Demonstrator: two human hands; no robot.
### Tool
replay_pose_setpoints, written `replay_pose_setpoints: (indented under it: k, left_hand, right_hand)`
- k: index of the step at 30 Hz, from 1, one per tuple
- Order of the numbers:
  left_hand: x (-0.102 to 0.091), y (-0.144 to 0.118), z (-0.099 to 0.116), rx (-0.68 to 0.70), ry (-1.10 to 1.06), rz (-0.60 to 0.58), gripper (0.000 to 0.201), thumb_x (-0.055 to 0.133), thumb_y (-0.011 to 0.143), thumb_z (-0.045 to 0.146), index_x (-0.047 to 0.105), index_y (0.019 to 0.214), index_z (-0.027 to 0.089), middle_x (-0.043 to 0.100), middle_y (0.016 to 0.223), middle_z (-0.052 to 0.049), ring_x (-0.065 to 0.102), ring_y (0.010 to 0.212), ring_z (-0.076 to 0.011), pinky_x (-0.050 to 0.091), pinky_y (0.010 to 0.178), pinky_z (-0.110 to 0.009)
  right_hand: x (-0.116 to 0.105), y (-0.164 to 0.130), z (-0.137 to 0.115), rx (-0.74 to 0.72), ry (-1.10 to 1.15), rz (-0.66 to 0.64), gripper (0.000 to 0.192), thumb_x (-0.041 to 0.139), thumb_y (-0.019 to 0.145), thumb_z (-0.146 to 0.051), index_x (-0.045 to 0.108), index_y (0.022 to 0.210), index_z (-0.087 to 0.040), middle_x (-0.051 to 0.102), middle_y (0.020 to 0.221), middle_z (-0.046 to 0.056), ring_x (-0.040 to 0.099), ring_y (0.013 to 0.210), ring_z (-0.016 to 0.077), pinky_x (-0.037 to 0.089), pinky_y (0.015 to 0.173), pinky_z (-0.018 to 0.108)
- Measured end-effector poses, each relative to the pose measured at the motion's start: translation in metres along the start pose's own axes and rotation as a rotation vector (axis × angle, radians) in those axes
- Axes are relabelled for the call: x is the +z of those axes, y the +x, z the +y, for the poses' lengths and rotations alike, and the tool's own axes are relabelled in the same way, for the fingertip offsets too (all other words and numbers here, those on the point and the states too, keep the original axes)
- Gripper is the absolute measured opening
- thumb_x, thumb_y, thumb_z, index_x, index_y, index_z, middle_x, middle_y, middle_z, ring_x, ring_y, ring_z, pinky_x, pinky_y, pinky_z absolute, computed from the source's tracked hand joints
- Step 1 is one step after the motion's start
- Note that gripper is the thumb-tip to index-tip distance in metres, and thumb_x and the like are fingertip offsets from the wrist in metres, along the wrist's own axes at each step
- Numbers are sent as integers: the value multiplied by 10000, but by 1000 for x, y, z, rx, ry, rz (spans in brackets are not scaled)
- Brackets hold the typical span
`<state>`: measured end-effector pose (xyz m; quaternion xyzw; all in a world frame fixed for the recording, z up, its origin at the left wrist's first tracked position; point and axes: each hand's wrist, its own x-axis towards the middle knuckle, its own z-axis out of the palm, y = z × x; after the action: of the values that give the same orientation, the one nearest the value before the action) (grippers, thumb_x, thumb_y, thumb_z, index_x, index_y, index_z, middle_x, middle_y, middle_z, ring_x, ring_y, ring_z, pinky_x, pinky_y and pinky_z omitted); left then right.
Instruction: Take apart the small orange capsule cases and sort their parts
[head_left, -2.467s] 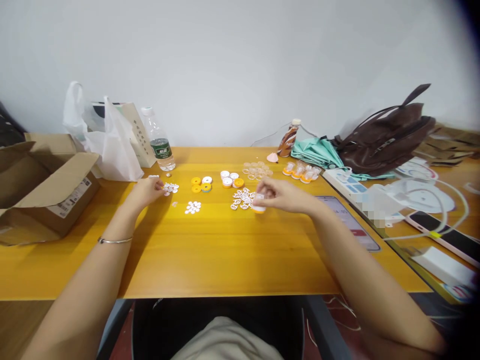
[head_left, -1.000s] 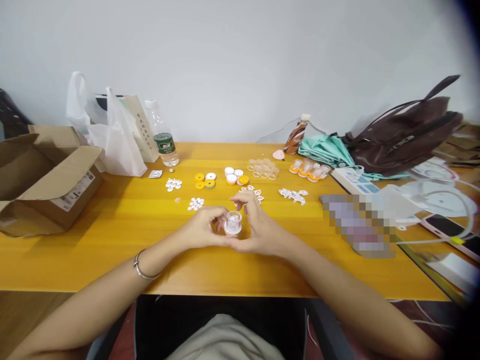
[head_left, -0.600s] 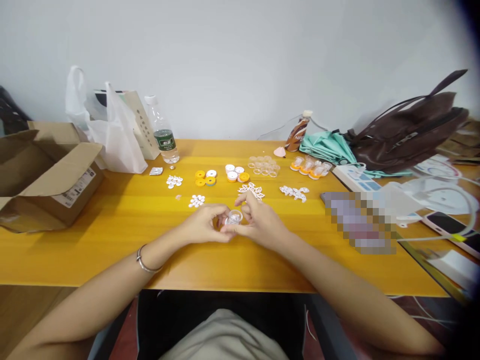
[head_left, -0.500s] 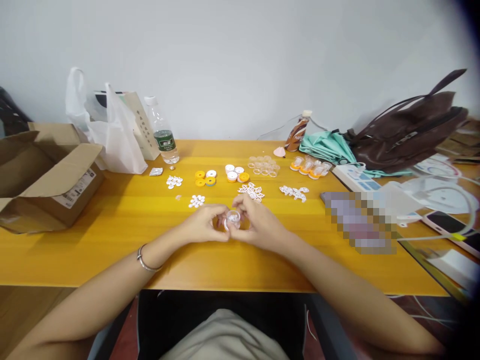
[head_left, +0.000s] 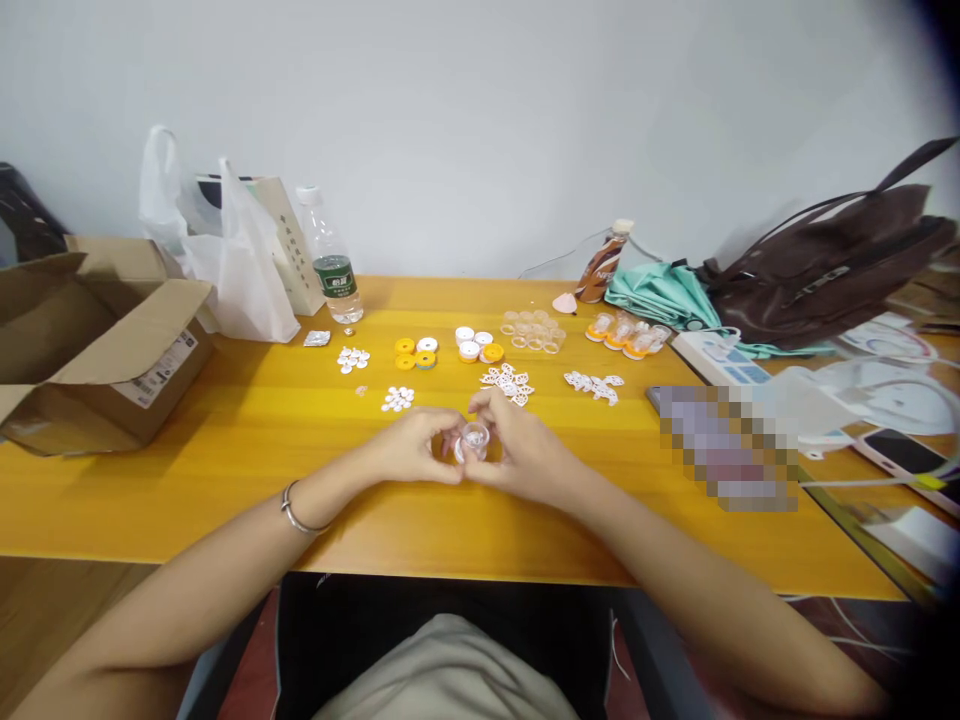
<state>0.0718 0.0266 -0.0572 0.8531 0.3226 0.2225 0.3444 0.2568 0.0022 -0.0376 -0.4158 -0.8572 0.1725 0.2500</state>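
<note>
Between my two hands, just above the table [head_left: 420, 530], is a small clear plastic cup [head_left: 474, 438] with something whitish inside. My left hand [head_left: 420, 445] grips its left side with thumb and fingers. On the other side, my right hand [head_left: 517, 445] holds it, thumb in front and fingers behind. Beyond the hands lie white leaf-shaped cut-out pieces [head_left: 507, 382] and small white discs [head_left: 397, 399]. Farther back sit white and orange round caps [head_left: 469, 350], yellow and white rings [head_left: 415, 353] and several clear cups [head_left: 534, 328].
An open cardboard box [head_left: 135, 400], a white plastic bag [head_left: 240, 270] and a water bottle [head_left: 335, 270] stand left. At right are orange-based clear pieces [head_left: 626, 335], a brown drink bottle [head_left: 604, 265], teal cloth [head_left: 660, 295], a brown bag [head_left: 832, 270], a power strip [head_left: 720, 355] and cables.
The whole view has shifted slightly, so objects sit a little farther right. Both hands keep their hold on the clear cup, with barely any change in their pose.
</note>
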Motion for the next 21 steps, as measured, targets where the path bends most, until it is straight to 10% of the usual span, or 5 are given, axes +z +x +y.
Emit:
replay_pose_setpoints:
  k: [21]
  left_hand:
    - [2,1,-6,24,-10,-27,156,622,616,179,535,739,136,510,647,43,454,595,-83,361,552,-175]
  right_hand:
    - [2,2,2,-39,-100,-54,321,587,731,-317,446,982,-176,608,887,70,575,753,183,400,633,261]
